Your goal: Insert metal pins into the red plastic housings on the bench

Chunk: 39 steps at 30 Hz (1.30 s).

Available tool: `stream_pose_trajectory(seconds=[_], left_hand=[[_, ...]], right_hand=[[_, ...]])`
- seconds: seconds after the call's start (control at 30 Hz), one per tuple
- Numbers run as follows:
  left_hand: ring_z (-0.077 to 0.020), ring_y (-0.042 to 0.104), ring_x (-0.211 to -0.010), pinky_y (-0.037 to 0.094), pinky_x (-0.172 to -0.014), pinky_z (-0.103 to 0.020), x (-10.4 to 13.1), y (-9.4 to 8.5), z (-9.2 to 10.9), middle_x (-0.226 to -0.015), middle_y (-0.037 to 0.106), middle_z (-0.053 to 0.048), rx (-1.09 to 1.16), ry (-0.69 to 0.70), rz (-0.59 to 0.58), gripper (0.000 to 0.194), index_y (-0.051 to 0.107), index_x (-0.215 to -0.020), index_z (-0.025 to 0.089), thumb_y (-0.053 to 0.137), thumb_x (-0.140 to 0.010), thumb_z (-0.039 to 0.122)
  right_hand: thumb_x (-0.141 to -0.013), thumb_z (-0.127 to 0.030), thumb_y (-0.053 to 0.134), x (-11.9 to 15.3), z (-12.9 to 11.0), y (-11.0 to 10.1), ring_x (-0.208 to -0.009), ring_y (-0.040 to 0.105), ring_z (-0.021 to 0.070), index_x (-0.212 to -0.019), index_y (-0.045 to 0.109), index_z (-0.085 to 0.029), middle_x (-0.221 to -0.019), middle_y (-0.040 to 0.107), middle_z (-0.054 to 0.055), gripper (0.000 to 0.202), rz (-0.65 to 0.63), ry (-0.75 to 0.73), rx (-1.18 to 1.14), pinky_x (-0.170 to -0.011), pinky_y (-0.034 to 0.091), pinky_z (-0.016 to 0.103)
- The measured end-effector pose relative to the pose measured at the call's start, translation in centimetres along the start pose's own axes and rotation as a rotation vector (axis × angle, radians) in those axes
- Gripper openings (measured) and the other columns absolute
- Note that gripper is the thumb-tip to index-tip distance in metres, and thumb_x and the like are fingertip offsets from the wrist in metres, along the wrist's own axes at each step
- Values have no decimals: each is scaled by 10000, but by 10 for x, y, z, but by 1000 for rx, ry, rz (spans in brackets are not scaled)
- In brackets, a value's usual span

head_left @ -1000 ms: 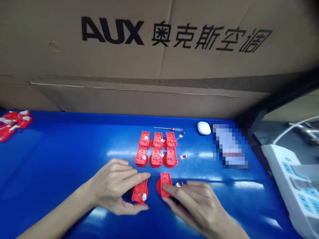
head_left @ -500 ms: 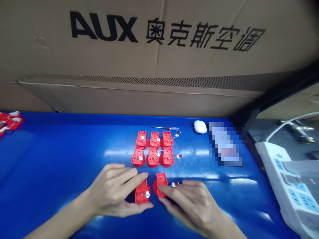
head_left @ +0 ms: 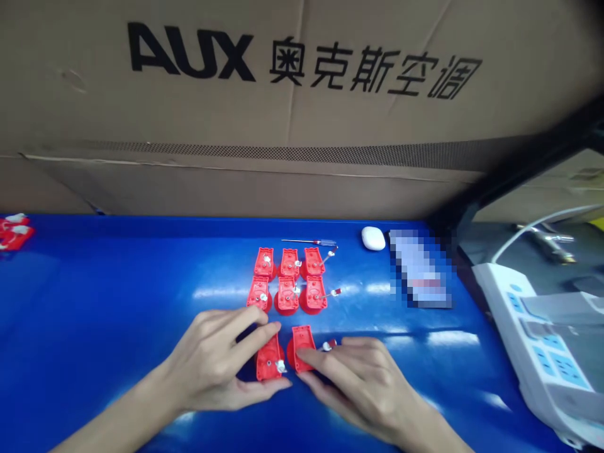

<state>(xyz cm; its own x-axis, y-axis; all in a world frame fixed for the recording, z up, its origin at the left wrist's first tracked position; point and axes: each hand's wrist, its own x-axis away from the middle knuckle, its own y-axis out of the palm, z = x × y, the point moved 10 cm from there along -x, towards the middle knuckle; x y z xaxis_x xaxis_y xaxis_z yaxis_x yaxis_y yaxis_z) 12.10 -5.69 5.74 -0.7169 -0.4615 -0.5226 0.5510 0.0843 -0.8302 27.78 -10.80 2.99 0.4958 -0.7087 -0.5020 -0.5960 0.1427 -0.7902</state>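
My left hand (head_left: 219, 358) curls round a red plastic housing (head_left: 267, 360), fingers on its far side and thumb along its near edge. A small white piece (head_left: 280, 366) sticks out at this housing's right side. Close by on the right, my right hand (head_left: 365, 377) grips another red plastic housing (head_left: 302, 338), with a fingertip on its inner face and the thumb at its near end. A small white-and-red piece (head_left: 329, 345) shows beside that hand's fingers. Beyond both hands, several similar red housings (head_left: 288, 292) stand in two rows, their open sides up.
Behind the rows lies a screwdriver (head_left: 309, 242). Farther right are a white rounded case (head_left: 373, 238) and a blurred-out flat object (head_left: 419, 267). A white power strip (head_left: 533, 352) lies at the right edge. Red and white parts (head_left: 16, 231) sit far left on the blue tabletop (head_left: 117, 296). A cardboard wall (head_left: 236, 119) rises behind.
The view has shifted slightly, so most things sit a little farther left. The left hand's housing has turned slightly, and both hands keep their grip.
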Motion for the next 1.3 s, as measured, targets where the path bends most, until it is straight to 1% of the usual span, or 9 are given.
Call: stream_pose_trajectory(seconds=[0.13,0.27,0.47,0.7,0.9,0.97,1.1,1.2,1.3], left_hand=[[-240,852,-850,631,-650,-360,1,1,0,-1059,840,-75,18,-10,7,562,727,-1290,153,897,-875,491],[-225,858,-855,641,-680,-352,1,4,0,-1096,852,-56,37,-46,12,530,723,-1311,174,884,-904,473],[-205,857,-897,644,-702,-318,4,8,1,-1191,843,-74,96,-100,20,484,684,-1380,172,822,-979,406],[-241,848,-1044,677,-791,-317,9,19,-7,-1320,798,-95,162,-197,-86,514,654,-1439,222,818,-990,411],[-271,834,-1132,687,-804,-329,13,30,-11,-1387,773,-100,245,-260,-152,514,622,-1498,262,764,-1043,453],[-263,826,-1152,694,-836,-330,14,33,-12,-1415,760,-97,291,-278,-171,539,598,-1534,277,764,-1048,442],[-237,806,-1183,687,-965,-325,15,38,-12,-1450,736,-80,437,-306,-184,608,568,-1581,306,807,-1026,369],[-219,805,-1149,682,-965,-305,17,42,-13,-1453,723,-63,508,-354,-194,613,587,-1569,334,830,-1006,324],[-218,803,-1124,679,-958,-307,18,45,-15,-1423,725,-57,521,-408,-197,598,618,-1535,340,852,-985,311]], right_hand=[[-1128,-233,636,0,0,0,-631,706,129,-1283,692,-159,-816,791,-24,181,12,-6,9,-771,472,315],[-1134,-240,623,-1,-1,0,-607,695,126,-1276,693,-164,-783,775,-35,176,9,-6,16,-746,484,314],[-1141,-232,601,-1,0,0,-605,713,124,-1277,690,-171,-803,787,-31,173,6,12,25,-740,497,318],[-1129,-234,619,-2,-1,-3,-584,697,120,-1277,687,-163,-772,771,-37,178,8,-11,33,-683,508,310],[-1142,-226,594,-1,-1,-1,-608,717,129,-1274,685,-174,-790,783,-25,169,-13,7,18,-742,513,322],[-1141,-229,596,-1,-1,0,-590,705,129,-1272,682,-171,-786,777,-28,167,-15,5,6,-713,505,323],[-1133,-216,610,-3,-1,0,-599,709,127,-1280,682,-163,-799,783,-21,172,-15,-2,-4,-683,499,311],[-1138,-217,602,-3,-1,0,-615,721,130,-1283,683,-161,-831,799,-8,176,-17,-4,-2,-676,508,306],[-1133,-210,608,-3,-2,-2,-597,707,126,-1288,683,-152,-802,786,-16,182,-5,-17,0,-656,512,300]])
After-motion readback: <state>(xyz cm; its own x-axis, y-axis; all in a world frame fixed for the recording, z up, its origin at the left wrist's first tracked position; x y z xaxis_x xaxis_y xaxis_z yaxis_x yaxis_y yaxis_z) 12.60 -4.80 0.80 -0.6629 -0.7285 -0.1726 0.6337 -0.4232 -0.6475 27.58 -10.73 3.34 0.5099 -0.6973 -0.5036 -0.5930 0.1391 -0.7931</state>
